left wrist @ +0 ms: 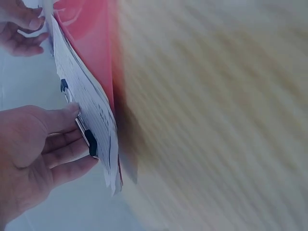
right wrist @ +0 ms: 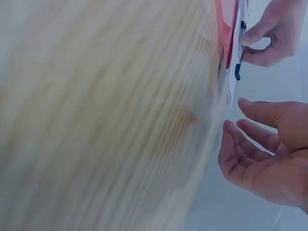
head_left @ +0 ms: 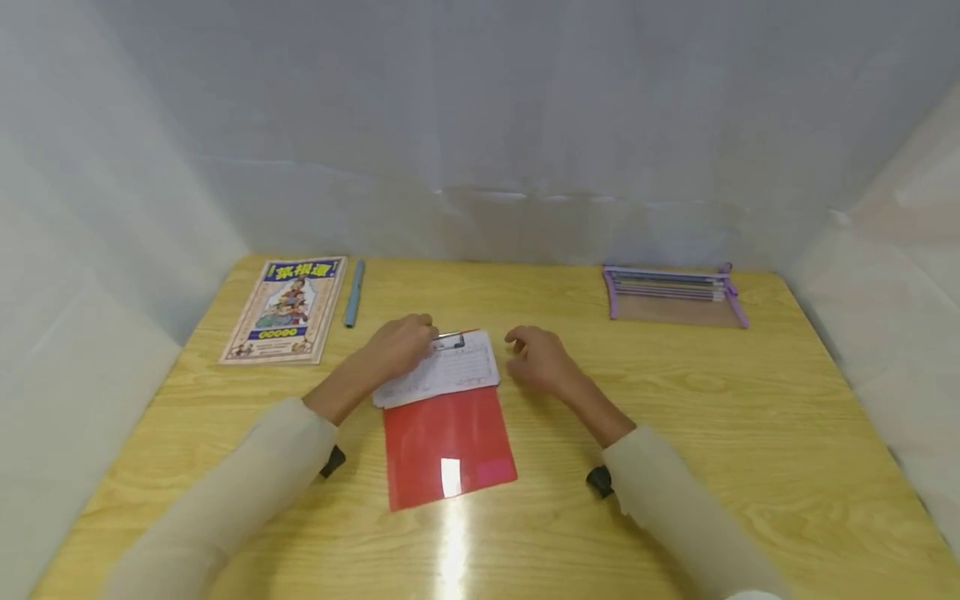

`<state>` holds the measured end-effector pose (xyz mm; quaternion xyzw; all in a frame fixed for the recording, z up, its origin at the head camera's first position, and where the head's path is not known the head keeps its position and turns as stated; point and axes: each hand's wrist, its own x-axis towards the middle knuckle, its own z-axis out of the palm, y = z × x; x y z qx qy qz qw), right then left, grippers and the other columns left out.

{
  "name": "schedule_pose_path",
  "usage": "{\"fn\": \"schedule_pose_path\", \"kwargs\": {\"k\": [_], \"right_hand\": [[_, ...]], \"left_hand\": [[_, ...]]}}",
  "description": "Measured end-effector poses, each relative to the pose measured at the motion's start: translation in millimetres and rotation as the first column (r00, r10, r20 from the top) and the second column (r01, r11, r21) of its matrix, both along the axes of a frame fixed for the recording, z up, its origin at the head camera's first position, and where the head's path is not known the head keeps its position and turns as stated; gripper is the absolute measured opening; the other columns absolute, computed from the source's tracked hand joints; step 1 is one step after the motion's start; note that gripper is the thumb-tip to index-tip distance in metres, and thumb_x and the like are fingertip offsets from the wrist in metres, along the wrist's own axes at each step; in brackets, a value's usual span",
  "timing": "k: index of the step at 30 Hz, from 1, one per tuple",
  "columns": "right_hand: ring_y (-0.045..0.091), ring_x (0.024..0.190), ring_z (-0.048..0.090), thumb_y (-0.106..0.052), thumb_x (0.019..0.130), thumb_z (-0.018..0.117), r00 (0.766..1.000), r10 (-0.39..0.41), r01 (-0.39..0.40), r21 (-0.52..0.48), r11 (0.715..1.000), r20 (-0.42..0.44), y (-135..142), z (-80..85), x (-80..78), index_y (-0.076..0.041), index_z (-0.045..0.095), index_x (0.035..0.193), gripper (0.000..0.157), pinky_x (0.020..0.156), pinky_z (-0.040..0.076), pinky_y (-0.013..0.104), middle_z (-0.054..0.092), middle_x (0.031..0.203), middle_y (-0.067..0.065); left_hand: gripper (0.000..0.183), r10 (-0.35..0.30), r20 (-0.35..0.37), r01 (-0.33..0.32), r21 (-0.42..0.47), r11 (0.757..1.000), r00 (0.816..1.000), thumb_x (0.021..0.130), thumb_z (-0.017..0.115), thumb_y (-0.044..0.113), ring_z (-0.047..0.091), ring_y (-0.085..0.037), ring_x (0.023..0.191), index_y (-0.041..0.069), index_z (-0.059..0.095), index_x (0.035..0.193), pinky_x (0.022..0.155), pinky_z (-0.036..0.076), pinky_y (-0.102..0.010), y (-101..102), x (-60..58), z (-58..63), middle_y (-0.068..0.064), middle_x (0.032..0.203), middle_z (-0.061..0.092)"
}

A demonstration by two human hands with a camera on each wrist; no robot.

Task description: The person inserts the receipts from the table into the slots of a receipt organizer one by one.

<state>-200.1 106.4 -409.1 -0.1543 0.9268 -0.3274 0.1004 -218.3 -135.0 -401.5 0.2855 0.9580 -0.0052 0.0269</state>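
A red clipboard lies flat on the table with a stack of written white papers over its upper part. At the top edge, my left hand pinches the metal clip. In the left wrist view the thumb of that left hand presses the clip's wire between two black ends, while the other fingers go beneath it. My right hand hovers just right of the papers, loosely curled and holding nothing. A gap between thumb and fingers of the right hand shows in the right wrist view.
A comic-style booklet lies at the back left, with a blue-grey pen beside it. A purple-edged mesh pencil case holding several pencils is at the back right. Pale sheeting walls the table's back and sides.
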Motion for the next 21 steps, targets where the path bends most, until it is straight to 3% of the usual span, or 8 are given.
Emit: {"fn": "schedule_pose_path", "kwargs": {"k": [8,14,17,21], "right_hand": [[0.028,0.091,0.063,-0.01,0.088,0.064,0.999,0.017,-0.016,0.024,1.0,-0.052,34,6.3,6.4,0.003,0.06,0.118,0.033,0.08,0.053,0.04,0.066,0.103,0.017],[0.028,0.09,0.063,-0.011,0.088,0.064,0.998,0.012,-0.009,0.057,0.998,-0.057,50,8.7,6.0,0.003,0.059,0.117,0.033,0.078,0.053,0.04,0.065,0.102,0.019],[0.031,0.096,0.061,-0.014,0.09,0.062,0.999,0.0,0.002,0.08,0.997,-0.035,62,9.9,2.9,0.003,0.057,0.122,0.037,0.081,0.052,0.042,0.064,0.108,0.02],[0.039,0.116,0.053,-0.022,0.092,0.06,0.998,-0.024,0.03,0.12,0.992,-0.051,87,13.8,-5.3,0.004,0.047,0.133,0.05,0.095,0.046,0.052,0.054,0.128,0.025]], "left_hand": [[0.017,-0.061,0.028,0.059,0.039,0.997,0.998,0.088,0.064,0.011,0.062,-0.022,0.085,0.003,0.071,0.101,0.077,0.054,-0.033,27,-11.4,2.6,-0.011,0.096,0.065],[0.019,-0.034,0.081,0.031,0.043,0.999,0.996,0.088,0.065,0.013,0.06,-0.021,0.086,0.004,0.071,0.104,0.078,0.053,-0.031,34,-15.5,-0.2,-0.01,0.096,0.064],[0.019,-0.027,0.091,0.022,0.059,0.998,0.995,0.089,0.064,0.013,0.061,-0.022,0.089,0.005,0.071,0.104,0.081,0.053,-0.032,35,-16.1,-3.7,-0.01,0.098,0.065],[0.026,-0.015,0.104,0.004,0.103,0.995,0.994,0.091,0.063,0.018,0.061,-0.026,0.1,0.003,0.067,0.111,0.089,0.052,-0.037,29,-15.1,-4.2,-0.012,0.108,0.064]]}}
